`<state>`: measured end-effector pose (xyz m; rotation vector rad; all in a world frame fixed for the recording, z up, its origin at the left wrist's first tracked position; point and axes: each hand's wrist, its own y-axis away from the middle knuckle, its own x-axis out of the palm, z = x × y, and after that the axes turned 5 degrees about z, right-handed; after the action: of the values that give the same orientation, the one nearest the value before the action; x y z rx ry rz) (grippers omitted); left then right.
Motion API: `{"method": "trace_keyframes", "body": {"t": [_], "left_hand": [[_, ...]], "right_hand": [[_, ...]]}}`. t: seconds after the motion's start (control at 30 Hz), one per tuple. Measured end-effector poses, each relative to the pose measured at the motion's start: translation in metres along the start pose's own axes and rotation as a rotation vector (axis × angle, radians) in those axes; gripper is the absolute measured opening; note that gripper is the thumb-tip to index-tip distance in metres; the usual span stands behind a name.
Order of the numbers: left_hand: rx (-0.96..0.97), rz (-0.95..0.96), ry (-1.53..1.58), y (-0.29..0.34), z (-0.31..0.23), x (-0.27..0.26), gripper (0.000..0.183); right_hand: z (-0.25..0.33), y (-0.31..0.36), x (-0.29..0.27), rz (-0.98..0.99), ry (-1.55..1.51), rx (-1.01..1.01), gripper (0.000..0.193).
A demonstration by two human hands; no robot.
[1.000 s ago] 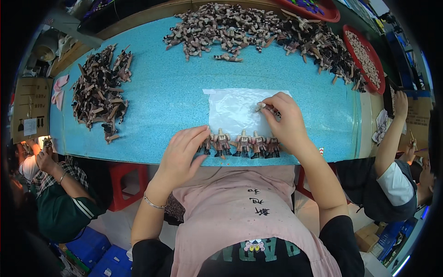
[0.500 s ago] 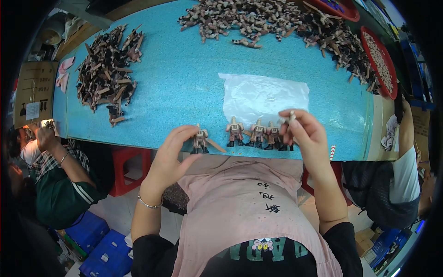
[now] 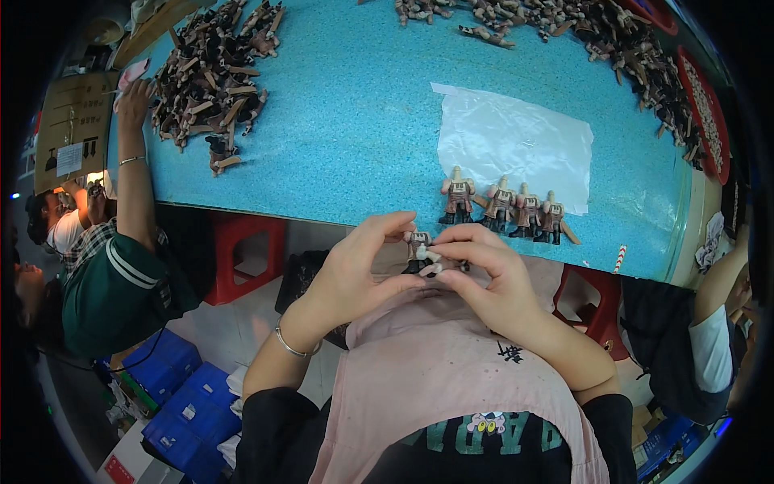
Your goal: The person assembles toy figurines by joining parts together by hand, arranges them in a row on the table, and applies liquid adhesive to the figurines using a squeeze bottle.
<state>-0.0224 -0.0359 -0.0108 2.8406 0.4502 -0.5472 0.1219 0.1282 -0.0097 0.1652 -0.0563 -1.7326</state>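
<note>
Close to the table's near edge, my left hand (image 3: 355,270) has its thumb and fingers closed around a small toy figure (image 3: 418,241) with a pale chest and black boots. Against its lower front, my right hand (image 3: 492,278) pinches a small pale figure part (image 3: 430,256). Fingers partly cover both pieces, so whether the part touches or is fixed to the figure I cannot tell. To the right, several similar figures (image 3: 458,198) are lined up in a row along the lower edge of a clear plastic sheet (image 3: 516,137).
A heap of figures (image 3: 210,81) lies on the blue table (image 3: 347,121) at left, another pile (image 3: 637,64) at far right beside a red tray (image 3: 685,73) of small pale pieces. Co-workers sit on both sides; the left one's arm (image 3: 135,177) reaches onto the table. Red stools (image 3: 242,258) stand below.
My right hand has moved left from the row to meet my left hand at the figure. The camera view has shifted, and the left co-worker's arm now reaches up to the table.
</note>
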Motion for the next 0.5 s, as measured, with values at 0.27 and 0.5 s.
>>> {"method": "trace_keyframes", "body": {"t": [0.27,0.5], "left_hand": [[-0.003,0.097,-0.133,-0.0027,-0.0086,-0.0037,0.078],[0.084,0.091,-0.176,-0.0058,-0.0093,-0.0036,0.076]], "right_hand": [[-0.0001,-0.0041,0.0094,0.037,0.073,0.014,0.03],[-0.0016,-0.0027,0.0074,0.02,0.1,0.013,0.03]]}}
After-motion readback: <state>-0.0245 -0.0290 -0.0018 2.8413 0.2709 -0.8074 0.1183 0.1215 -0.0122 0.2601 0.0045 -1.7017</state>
